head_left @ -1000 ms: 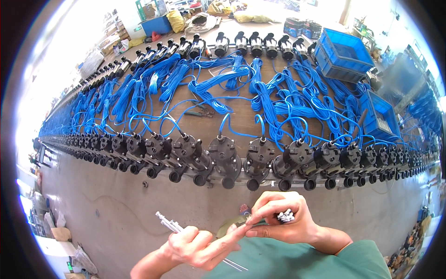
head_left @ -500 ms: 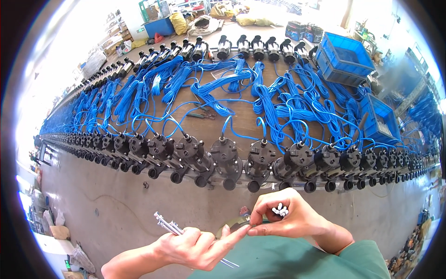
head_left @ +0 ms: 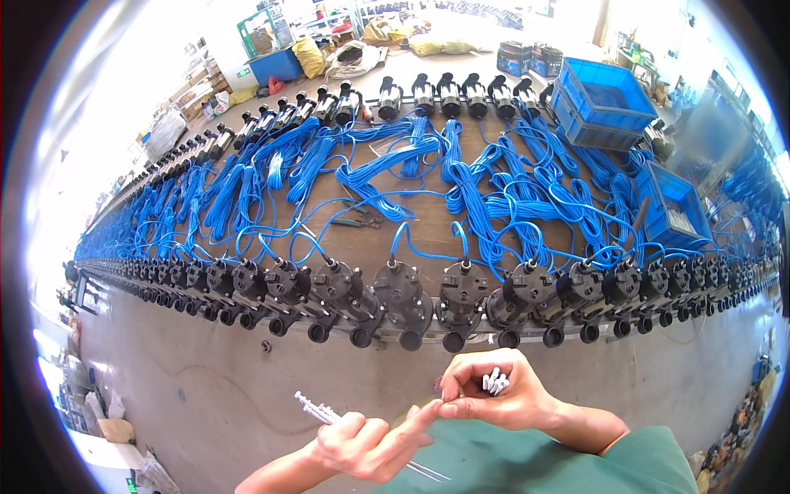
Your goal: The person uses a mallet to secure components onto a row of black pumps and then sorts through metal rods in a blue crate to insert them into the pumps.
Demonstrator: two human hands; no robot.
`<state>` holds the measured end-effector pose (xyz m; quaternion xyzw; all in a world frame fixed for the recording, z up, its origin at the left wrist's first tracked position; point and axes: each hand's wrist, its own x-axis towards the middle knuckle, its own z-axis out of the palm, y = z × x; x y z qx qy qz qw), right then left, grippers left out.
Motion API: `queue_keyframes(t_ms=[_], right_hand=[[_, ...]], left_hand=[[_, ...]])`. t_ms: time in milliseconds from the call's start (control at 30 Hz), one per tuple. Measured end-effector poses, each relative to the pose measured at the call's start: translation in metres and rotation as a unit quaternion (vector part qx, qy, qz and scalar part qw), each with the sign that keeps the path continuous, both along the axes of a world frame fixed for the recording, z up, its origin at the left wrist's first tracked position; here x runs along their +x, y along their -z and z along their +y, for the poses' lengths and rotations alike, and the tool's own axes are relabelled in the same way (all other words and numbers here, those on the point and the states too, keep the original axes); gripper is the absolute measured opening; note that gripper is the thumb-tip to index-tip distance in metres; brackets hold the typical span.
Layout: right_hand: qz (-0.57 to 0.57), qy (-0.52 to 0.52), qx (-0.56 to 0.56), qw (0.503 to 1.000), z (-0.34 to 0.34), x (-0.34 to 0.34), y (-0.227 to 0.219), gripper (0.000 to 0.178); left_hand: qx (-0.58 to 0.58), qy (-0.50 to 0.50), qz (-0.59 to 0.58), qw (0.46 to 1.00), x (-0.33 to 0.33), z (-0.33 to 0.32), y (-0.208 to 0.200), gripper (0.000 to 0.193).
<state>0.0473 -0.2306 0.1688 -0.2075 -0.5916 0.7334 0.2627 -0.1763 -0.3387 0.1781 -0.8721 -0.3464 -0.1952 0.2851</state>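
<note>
My left hand [head_left: 369, 445] is closed around several long thin metal bolts [head_left: 317, 409]; their headed ends stick out at the upper left and the thin shafts show below the palm. Curled in my right hand [head_left: 517, 403] is a bunch of small whitish, rod-like pieces [head_left: 495, 382], seen by their ends; their length is hidden. The fingertips of both hands meet in front of my green shirt [head_left: 485, 457]; anything pinched there is too small to make out. Just beyond the hands stands a row of black pumps [head_left: 400, 294] along the table edge.
Bundled blue cables [head_left: 469, 189] run from the pumps across the brown tabletop [head_left: 420, 235], where pliers [head_left: 360, 220] lie. Another pump row [head_left: 448, 96] lines the far edge. Stacked blue crates [head_left: 605, 99] and a lower blue crate [head_left: 673, 206] stand at the right.
My left hand and its bolts have moved right, closer to my right hand, and the bolts lie flatter. The fingertips stay together. The whole view has shifted slightly.
</note>
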Motion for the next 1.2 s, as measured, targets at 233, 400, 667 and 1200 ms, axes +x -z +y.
queue_keyframes(t_ms=[233, 400, 667, 1200], right_hand=[[0.0, 0.101, 0.106, 0.989, -0.008, -0.007, 0.002, 0.014], [0.001, 0.19, 0.211, 0.959, -0.015, -0.016, 0.007, 0.016], [0.011, 0.237, 0.281, 0.93, -0.011, -0.018, 0.015, 0.018], [-0.075, 0.096, 0.211, 0.97, 0.003, -0.02, 0.001, 0.016]], left_hand=[[0.007, -0.03, -0.057, 0.998, 0.009, 0.001, 0.018, 0.029], [0.021, -0.052, -0.104, 0.993, 0.017, 0.004, 0.031, 0.031], [0.015, -0.077, -0.177, 0.981, 0.035, 0.011, 0.041, 0.032], [-0.353, 0.139, -0.92, 0.102, 0.064, 0.018, 0.037, 0.016]])
